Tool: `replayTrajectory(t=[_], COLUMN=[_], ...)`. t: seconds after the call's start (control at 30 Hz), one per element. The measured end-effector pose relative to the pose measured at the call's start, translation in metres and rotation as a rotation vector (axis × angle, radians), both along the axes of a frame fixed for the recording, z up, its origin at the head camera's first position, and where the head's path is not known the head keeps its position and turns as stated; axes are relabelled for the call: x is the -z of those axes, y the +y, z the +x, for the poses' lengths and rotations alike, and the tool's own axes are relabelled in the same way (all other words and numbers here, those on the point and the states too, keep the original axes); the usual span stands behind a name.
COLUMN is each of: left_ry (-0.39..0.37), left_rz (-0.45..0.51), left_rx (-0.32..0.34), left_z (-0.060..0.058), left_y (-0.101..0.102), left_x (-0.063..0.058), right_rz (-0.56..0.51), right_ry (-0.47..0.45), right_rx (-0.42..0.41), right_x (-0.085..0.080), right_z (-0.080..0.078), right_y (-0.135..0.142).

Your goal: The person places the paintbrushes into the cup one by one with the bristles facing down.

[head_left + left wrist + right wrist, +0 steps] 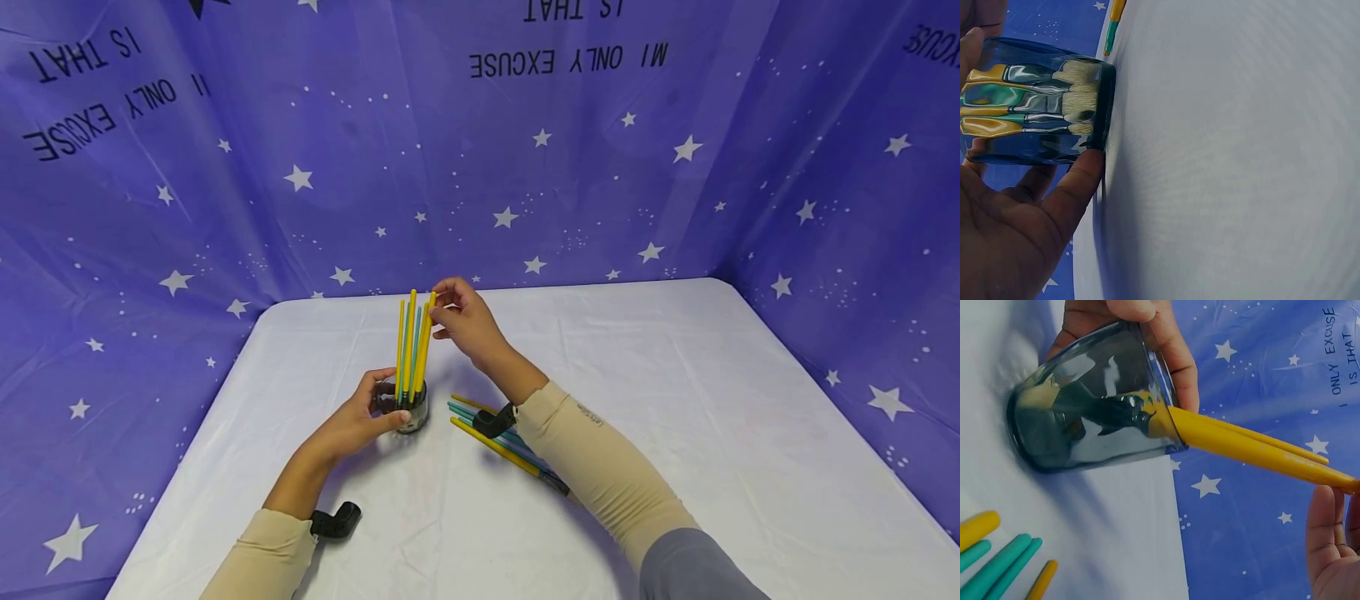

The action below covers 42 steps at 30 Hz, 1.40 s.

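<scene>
A clear dark-tinted glass (416,419) stands on the white table, holding several paintbrushes (408,350) with yellow and green handles pointing up. In the left wrist view their pale bristles (1080,98) are down inside the glass (1054,47). My left hand (358,425) grips the glass around its side, thumb toward me. At the top of the bunch, my right hand (472,323) pinches the end of a thick yellow paintbrush (1260,451) whose bristles are in the glass. Its fingertips show at the handle's end in the right wrist view.
Several loose paintbrushes (498,447), yellow and green, lie on the white tablecloth (750,433) under my right forearm, which hides part of them. A purple star-printed curtain (450,167) rises behind the table and on both sides.
</scene>
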<state>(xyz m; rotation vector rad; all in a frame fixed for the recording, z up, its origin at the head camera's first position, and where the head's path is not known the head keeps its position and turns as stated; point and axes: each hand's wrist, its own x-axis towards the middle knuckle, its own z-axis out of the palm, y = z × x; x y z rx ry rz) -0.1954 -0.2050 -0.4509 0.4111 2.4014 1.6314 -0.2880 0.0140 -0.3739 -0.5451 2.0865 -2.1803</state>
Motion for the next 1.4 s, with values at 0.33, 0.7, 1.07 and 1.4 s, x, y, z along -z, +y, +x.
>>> replayTrajectory(t=[0.33, 0.7, 1.07, 1.4], left_ry=[0.002, 0.018, 0.016, 0.006], left_rz=[0.012, 0.008, -0.013, -0.01], left_rx=[0.01, 0.012, 0.005, 0.002], left_z=[-0.001, -0.002, -0.001, 0.0], left_y=[0.0, 0.0, -0.001, 0.0], left_x=[0.0, 0.0, 0.001, 0.0], right_rz=[0.089, 0.375, 0.826, 1.001], right_ry=[-0.059, -0.139, 0.089, 0.121], right_rx=[-0.041, -0.197, -0.284, -0.428], right_x=[0.012, 0.043, 0.053, 0.049], right_z=[-0.006, -0.009, -0.004, 0.0], right_y=[0.015, 0.028, 0.037, 0.043])
